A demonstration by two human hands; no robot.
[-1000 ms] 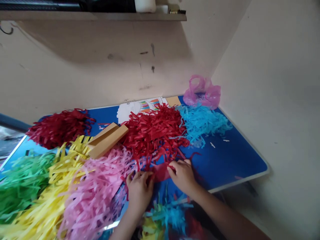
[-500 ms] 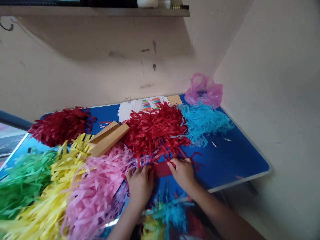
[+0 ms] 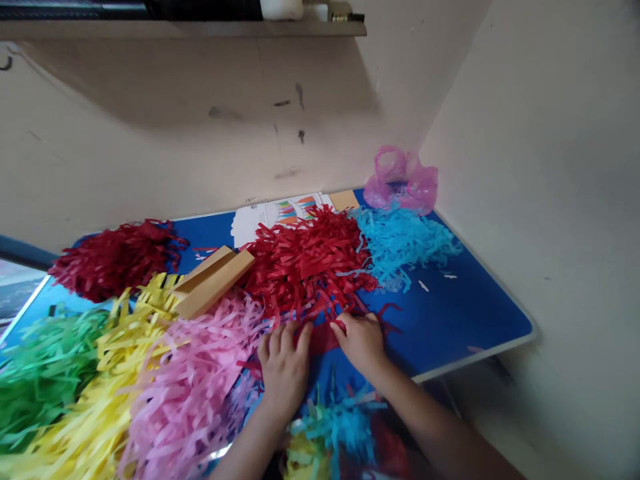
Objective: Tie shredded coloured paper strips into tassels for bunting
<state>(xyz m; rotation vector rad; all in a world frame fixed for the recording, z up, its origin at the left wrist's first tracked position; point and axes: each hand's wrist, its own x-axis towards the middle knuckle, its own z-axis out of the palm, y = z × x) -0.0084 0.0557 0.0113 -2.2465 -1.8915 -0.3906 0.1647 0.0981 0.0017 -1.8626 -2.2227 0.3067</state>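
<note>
My left hand (image 3: pixel 283 363) lies flat with its fingers stretched out on the blue table (image 3: pixel 450 320), fingertips at the near edge of the bright red paper strips (image 3: pixel 307 263). My right hand (image 3: pixel 359 339) is curled, its fingers pinching a red strip (image 3: pixel 325 339) that lies between the two hands. A pink strip pile (image 3: pixel 200 373) touches the left hand's side.
Dark red (image 3: pixel 115 257), yellow (image 3: pixel 120 347), green (image 3: pixel 40 367) and light blue (image 3: pixel 403 240) strip piles cover the table. Two brown card pieces (image 3: pixel 213 280), a printed sheet (image 3: pixel 273 213) and a pink plastic bag (image 3: pixel 400 180) lie toward the wall. A multicoloured tassel (image 3: pixel 330 427) hangs below the near edge.
My left hand has uncurled and now lies flat with fingers stretched toward the red pile. My right hand has shifted slightly forward, still pinching the red strip.
</note>
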